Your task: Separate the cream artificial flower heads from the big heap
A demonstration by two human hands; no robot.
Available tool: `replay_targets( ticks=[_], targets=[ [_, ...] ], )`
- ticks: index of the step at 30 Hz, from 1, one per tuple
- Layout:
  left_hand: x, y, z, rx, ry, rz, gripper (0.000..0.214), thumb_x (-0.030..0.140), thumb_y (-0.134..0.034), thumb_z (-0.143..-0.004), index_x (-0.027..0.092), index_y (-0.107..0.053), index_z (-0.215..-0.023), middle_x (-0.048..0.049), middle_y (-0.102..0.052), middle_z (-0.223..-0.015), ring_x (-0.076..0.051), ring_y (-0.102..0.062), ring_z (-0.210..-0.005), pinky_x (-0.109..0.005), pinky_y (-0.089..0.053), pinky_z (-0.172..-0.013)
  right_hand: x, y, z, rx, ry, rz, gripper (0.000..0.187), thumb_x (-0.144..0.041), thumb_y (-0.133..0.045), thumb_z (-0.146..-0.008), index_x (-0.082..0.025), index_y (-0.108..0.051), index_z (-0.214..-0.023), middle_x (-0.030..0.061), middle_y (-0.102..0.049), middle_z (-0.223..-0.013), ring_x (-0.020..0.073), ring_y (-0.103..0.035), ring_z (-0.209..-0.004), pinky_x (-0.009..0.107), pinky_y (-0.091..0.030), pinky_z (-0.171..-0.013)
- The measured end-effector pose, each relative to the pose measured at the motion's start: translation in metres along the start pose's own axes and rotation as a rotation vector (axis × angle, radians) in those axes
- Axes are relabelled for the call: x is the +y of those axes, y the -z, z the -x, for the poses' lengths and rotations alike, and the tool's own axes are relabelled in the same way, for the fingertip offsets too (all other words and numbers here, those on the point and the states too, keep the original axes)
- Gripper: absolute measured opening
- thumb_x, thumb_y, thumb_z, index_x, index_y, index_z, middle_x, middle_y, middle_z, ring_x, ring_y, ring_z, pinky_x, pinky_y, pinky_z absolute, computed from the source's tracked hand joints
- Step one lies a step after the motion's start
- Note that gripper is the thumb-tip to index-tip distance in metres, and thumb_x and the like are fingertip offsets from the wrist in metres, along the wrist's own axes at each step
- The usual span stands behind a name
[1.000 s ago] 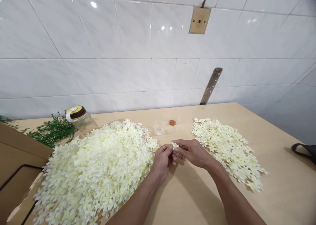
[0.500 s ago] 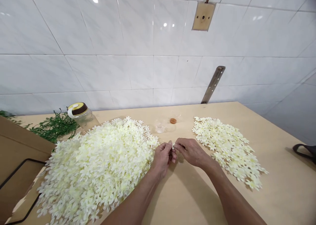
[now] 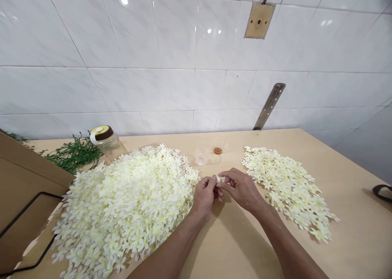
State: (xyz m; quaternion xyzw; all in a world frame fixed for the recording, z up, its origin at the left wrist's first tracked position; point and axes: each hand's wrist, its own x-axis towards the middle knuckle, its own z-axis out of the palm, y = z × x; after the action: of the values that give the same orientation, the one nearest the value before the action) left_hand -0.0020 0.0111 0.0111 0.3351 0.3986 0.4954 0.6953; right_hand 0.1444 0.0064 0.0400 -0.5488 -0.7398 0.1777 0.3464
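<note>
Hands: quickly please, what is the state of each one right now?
Left hand: closed, fingertips pinching a small cream artificial flower.
Right hand: closed, pinching the same artificial flower from the other side.

small flower [image 3: 218, 178] mostly hidden by fingertips [image 3: 224, 180]; black strap [image 3: 382, 190], perhaps, cut off right

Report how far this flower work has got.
Likely done: the small pile spread flat on the right. In hand: one flower pinched between left hand and right hand. Left: the big pile on the left, far larger, so most seems to remain.
</note>
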Motion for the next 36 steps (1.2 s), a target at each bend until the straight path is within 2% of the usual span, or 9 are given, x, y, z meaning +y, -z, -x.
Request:
replay_targets(
  ticks=[6, 12, 17, 20, 23, 26, 29, 32, 36],
  targets=[
    [-0.002, 0.002, -0.001, -0.013, 0.007, 0.008, 0.046, 0.060, -0.069, -0.075, 0.016, -0.056, -0.070, -0.0009, -0.058, -0.049, -0.010, -0.048, -0.039, -0.024, -0.037, -0.045, 0.008, -0.011, 0.003, 0.011, -0.145, -0.162, 0.026, -0.045, -0.068, -0.083, -0.024, -0.074, -0.097, 0.0060, -0.071, -0.088, 0.0204, -0.066, -0.078, 0.032, -0.054, -0.067],
    [0.007, 0.003, 0.003, -0.077, 0.079, 0.068, 0.044, 0.055, -0.072, -0.075, 0.015, -0.055, -0.067, -0.0018, -0.058, -0.050, -0.009, -0.047, -0.039, -0.024, -0.033, -0.045, 0.005, -0.008, 0.004, -0.126, -0.376, -0.575, 0.039, -0.051, -0.074, -0.076, -0.019, -0.066, -0.097, 0.0009, -0.066, -0.070, 0.0133, -0.056, -0.052, 0.027, -0.046, -0.048],
    [0.008, 0.005, 0.003, -0.137, 0.103, 0.123, 0.044, 0.055, -0.073, -0.074, 0.014, -0.058, -0.067, -0.0014, -0.056, -0.049, -0.009, -0.046, -0.039, -0.024, -0.032, -0.044, 0.000, -0.007, 0.004, -0.159, -0.432, -0.793, 0.041, -0.054, -0.074, -0.076, -0.017, -0.062, -0.087, -0.0014, -0.061, -0.059, 0.0102, -0.049, -0.045, 0.025, -0.041, -0.044],
    [0.006, 0.007, 0.001, -0.152, 0.109, 0.129, 0.043, 0.053, -0.073, -0.076, 0.013, -0.058, -0.068, -0.0014, -0.056, -0.049, -0.009, -0.046, -0.039, -0.024, -0.032, -0.044, -0.001, -0.008, 0.004, -0.122, -0.434, -0.759, 0.042, -0.056, -0.073, -0.077, -0.017, -0.064, -0.086, 0.0002, -0.063, -0.063, 0.0103, -0.050, -0.047, 0.025, -0.042, -0.046],
    [0.005, 0.007, 0.000, -0.147, 0.095, 0.152, 0.042, 0.051, -0.074, -0.076, 0.013, -0.059, -0.068, -0.0015, -0.055, -0.050, -0.008, -0.046, -0.041, -0.023, -0.033, -0.044, -0.002, -0.008, 0.004, -0.051, -0.409, -0.613, 0.041, -0.055, -0.075, -0.074, -0.017, -0.067, -0.088, 0.0029, -0.067, -0.069, 0.0134, -0.055, -0.053, 0.026, -0.045, -0.047],
    [0.006, 0.006, 0.000, -0.141, 0.101, 0.169, 0.040, 0.049, -0.074, -0.075, 0.013, -0.059, -0.067, -0.0015, -0.055, -0.049, -0.008, -0.046, -0.041, -0.023, -0.032, -0.043, -0.002, -0.009, 0.006, 0.046, -0.331, -0.433, 0.040, -0.053, -0.076, -0.074, -0.019, -0.072, -0.094, 0.0060, -0.069, -0.079, 0.0182, -0.062, -0.067, 0.028, -0.049, -0.052],
    [0.007, 0.006, 0.001, -0.140, 0.106, 0.174, 0.040, 0.049, -0.074, -0.076, 0.013, -0.058, -0.067, -0.0009, -0.055, -0.049, -0.008, -0.044, -0.040, -0.023, -0.032, -0.043, 0.000, -0.009, 0.008, 0.065, -0.216, -0.314, 0.032, -0.050, -0.072, -0.079, -0.024, -0.077, -0.097, 0.0066, -0.071, -0.088, 0.0191, -0.065, -0.074, 0.030, -0.052, -0.060],
    [0.007, 0.006, 0.001, -0.135, 0.114, 0.175, 0.041, 0.051, -0.073, -0.077, 0.013, -0.059, -0.069, -0.0009, -0.054, -0.049, -0.008, -0.044, -0.040, -0.022, -0.033, -0.043, 0.004, -0.010, 0.009, 0.058, -0.150, -0.281, 0.026, -0.047, -0.070, -0.083, -0.027, -0.078, -0.097, 0.0060, -0.071, -0.090, 0.0202, -0.066, -0.080, 0.031, -0.052, -0.066],
    [0.007, 0.007, 0.001, -0.140, 0.132, 0.220, 0.038, 0.046, -0.077, -0.072, 0.012, -0.060, -0.072, -0.0014, -0.057, -0.057, -0.008, -0.048, -0.044, -0.022, -0.034, -0.043, 0.005, -0.013, 0.009, 0.115, -0.168, -0.286, 0.023, -0.046, -0.071, -0.081, -0.028, -0.079, -0.092, 0.0057, -0.070, -0.085, 0.0206, -0.066, -0.079, 0.031, -0.052, -0.066]
  ],
)
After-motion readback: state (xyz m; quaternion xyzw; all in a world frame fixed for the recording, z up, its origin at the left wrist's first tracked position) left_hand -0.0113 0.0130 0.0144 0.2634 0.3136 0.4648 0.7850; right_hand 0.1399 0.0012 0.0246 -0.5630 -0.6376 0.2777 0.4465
